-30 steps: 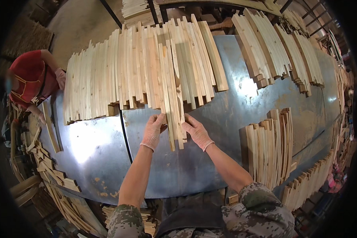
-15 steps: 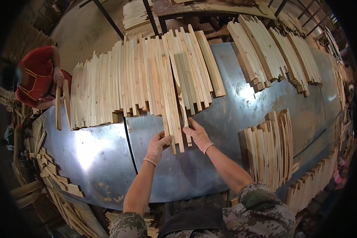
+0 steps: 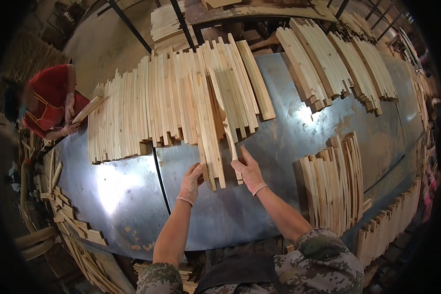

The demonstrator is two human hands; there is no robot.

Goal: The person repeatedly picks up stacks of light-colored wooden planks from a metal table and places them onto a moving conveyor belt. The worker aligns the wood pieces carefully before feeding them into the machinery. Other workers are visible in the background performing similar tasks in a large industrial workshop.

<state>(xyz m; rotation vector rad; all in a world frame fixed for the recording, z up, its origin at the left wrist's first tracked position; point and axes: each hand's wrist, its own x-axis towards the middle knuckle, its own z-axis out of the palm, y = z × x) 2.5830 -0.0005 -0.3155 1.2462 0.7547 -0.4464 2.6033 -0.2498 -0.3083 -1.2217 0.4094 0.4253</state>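
Note:
My gloved right hand [image 3: 250, 174] has its thumb against the near end of a narrow wooden strip with a wavy, uneven edge [image 3: 229, 138]; its index finger stretches forward. The gloved left hand [image 3: 190, 183] is cupped with fingers parted, beside the near ends of several straight wooden strips [image 3: 212, 154]. These stick out toward me from a wide row of strips [image 3: 166, 98] lying side by side. A gap separates the wavy strip from the straight ones. Some fingertips of both hands are hidden.
The row rests on a metal-topped table [image 3: 250, 210]. More strips lie in bundles at the far right [image 3: 323, 61] and near right [image 3: 330, 188]. Loose offcuts [image 3: 76, 218] lie at the left edge. A person in red [image 3: 49, 103] holds a wood piece [image 3: 89, 109] at the left.
The wavy strip has shifted slightly right and toward me with my right hand. My left hand has eased left off the strips' ends. The other person has raised a wood piece over the row.

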